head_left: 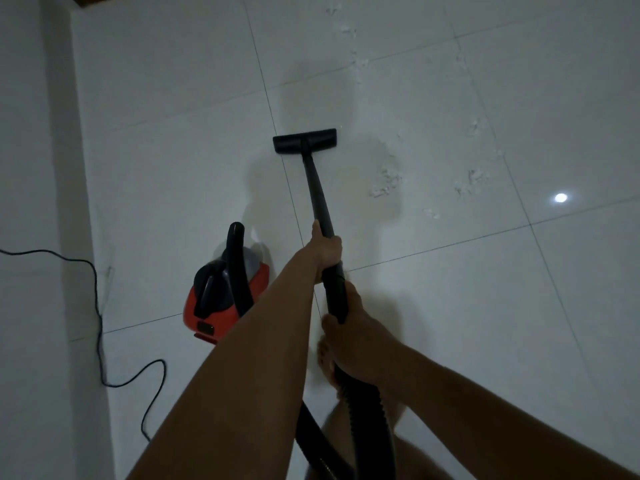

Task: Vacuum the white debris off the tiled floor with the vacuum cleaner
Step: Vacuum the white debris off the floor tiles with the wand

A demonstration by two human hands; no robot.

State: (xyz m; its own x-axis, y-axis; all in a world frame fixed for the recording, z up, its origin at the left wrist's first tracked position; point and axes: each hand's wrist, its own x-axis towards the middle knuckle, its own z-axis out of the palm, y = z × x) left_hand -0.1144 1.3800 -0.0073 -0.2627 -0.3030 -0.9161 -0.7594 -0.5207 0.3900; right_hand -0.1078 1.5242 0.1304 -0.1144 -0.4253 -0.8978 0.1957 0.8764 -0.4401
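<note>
A black vacuum wand (317, 192) slants up the middle of the head view to a flat black floor head (305, 141) lying on the white tiled floor (450, 306). My left hand (325, 249) grips the wand higher up. My right hand (353, 337) holds the black handle where the ribbed hose (367, 403) begins. White debris (386, 183) lies in patches right of the floor head, with more debris (472, 181) farther right and thin debris traces (349, 31) toward the far tiles. The red and black vacuum body (225, 296) stands on the floor left of my arms.
A white wall (31, 202) runs down the left side. A black power cord (100, 323) hangs along it and loops onto the floor near the vacuum body. A bright lamp reflection (561, 197) shows on a tile at right. My bare foot (327, 362) shows under the hose.
</note>
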